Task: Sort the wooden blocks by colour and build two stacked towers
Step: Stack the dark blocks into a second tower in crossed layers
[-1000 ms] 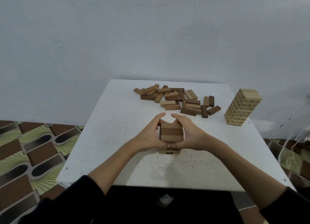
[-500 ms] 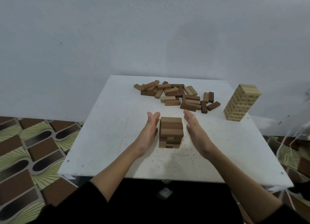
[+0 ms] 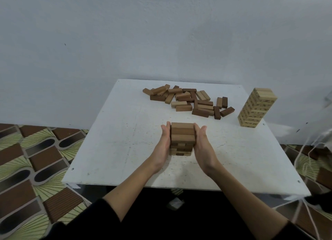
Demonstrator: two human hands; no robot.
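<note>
My white bench carries a short brown tower near its middle, a loose heap of brown and pale blocks toward the far edge, and a tall pale tower at the far right corner.

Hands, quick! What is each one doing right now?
Left hand: open, straight fingers pressed flat on the left side of the brown tower.
Right hand: open, fingers flat against the tower's right side.

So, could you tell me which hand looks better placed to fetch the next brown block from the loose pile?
Probably the right hand. Both flat palms press the brown tower, but the loose pile lies beyond it and towards the right, so the left hand would likely cross over the tower.
</note>
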